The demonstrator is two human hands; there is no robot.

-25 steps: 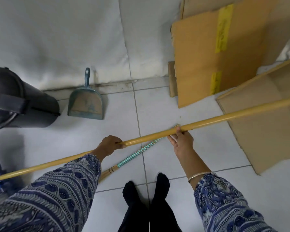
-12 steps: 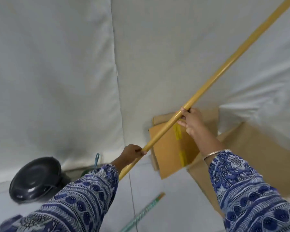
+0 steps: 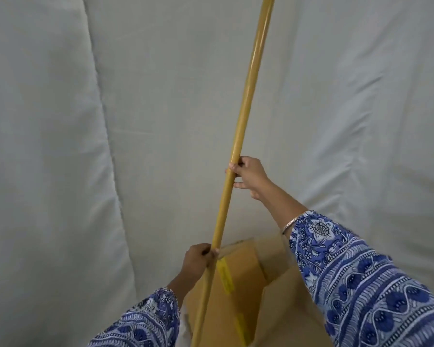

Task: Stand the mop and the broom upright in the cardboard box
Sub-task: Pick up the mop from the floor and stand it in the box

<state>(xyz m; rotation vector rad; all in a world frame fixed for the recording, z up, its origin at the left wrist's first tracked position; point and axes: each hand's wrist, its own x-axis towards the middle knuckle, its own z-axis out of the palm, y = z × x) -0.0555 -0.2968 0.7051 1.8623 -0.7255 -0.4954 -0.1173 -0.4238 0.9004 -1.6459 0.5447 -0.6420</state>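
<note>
Above the box (image 3: 238, 291), a long yellow pole (image 3: 241, 131) stands nearly upright, leaning slightly to the right at its top, which runs out of view. Right hand (image 3: 247, 175): clamped on the pole at mid-height, fingers wrapped round it. Left hand (image 3: 198, 256): clamped on the pole lower down, just in front of the box's near top edge. Below the left hand the pole passes down across the cardboard and leaves the view at the bottom; its head is hidden, so whether this is the mop or the broom cannot be told from the shaft alone, nor whether the lower end is already inside the box. The second tool is not in view. White cloth (image 3: 85, 146) hangs behind as a backdrop.

Step in hand, as judged: bringing the pole vertical and seating its lower end in the box. To do this well, the upper hand should steer the tilt while the lower hand carries the weight and guides the foot over the rim. Lower it straight, not at an angle, so the head does not catch a flap (image 3: 273, 251) or push the light box sideways. Rest the shaft against a corner before letting go; a tall pole in a shallow box may tip it. Release the lower hand first, the upper last.
</note>
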